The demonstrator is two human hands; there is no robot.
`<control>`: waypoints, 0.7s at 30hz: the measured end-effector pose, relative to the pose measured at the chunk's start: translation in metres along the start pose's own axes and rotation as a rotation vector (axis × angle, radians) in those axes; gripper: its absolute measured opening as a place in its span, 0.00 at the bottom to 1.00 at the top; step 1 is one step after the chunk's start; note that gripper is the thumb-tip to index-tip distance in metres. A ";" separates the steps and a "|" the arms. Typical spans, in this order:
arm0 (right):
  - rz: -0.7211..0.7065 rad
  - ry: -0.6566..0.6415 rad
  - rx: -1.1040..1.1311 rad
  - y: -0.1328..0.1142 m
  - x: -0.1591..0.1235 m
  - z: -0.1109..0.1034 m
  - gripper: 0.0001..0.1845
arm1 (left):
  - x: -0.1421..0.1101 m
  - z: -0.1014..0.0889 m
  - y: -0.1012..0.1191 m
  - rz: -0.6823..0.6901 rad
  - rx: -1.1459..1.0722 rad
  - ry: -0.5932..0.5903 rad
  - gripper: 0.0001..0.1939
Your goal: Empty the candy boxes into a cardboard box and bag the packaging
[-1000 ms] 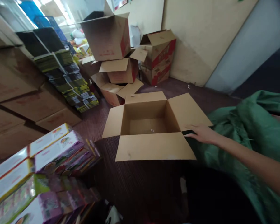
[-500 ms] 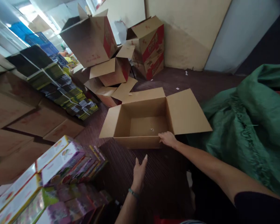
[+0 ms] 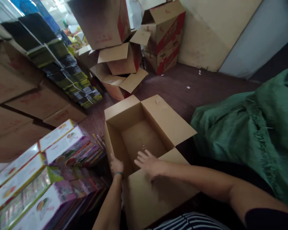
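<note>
On the floor (image 3: 172, 91), an open box (image 3: 165, 119) sits between packs (image 3: 64, 145) and a green sack (image 3: 228, 121). The left hand (image 3: 116, 165) curls on its edge; the right hand (image 3: 150, 164) spreads over it, gripping nothing. Lopsided pulling could knock the packs.

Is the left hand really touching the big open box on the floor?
Touching. The head view shows the left hand at the left side of the open box, its fingers curled over the top edge.
</note>
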State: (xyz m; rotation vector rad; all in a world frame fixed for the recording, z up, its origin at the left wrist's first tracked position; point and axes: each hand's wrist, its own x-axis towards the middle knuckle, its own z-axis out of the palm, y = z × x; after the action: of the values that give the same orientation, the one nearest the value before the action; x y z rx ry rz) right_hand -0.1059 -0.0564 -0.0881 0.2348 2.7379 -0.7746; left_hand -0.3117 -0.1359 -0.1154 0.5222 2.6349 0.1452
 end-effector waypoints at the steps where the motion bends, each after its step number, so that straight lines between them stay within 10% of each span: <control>1: 0.032 -0.023 -0.033 0.012 -0.014 0.004 0.65 | 0.003 0.000 -0.010 -0.002 0.016 -0.006 0.43; 3: 0.134 -0.117 -0.046 0.031 -0.034 0.017 0.66 | 0.008 0.002 -0.023 0.016 0.037 -0.022 0.42; 9: 0.340 0.039 -0.167 0.038 -0.031 0.063 0.14 | 0.008 0.010 -0.042 0.088 0.076 -0.024 0.35; 21: 0.141 0.124 -0.170 -0.045 -0.011 0.107 0.13 | -0.059 0.014 -0.139 -0.195 -0.032 0.096 0.18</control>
State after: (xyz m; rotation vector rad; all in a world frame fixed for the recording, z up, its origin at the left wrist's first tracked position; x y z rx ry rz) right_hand -0.0814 -0.1523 -0.1499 0.4467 2.8458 -0.5028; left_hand -0.3030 -0.2863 -0.1298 0.2517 2.7540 0.1542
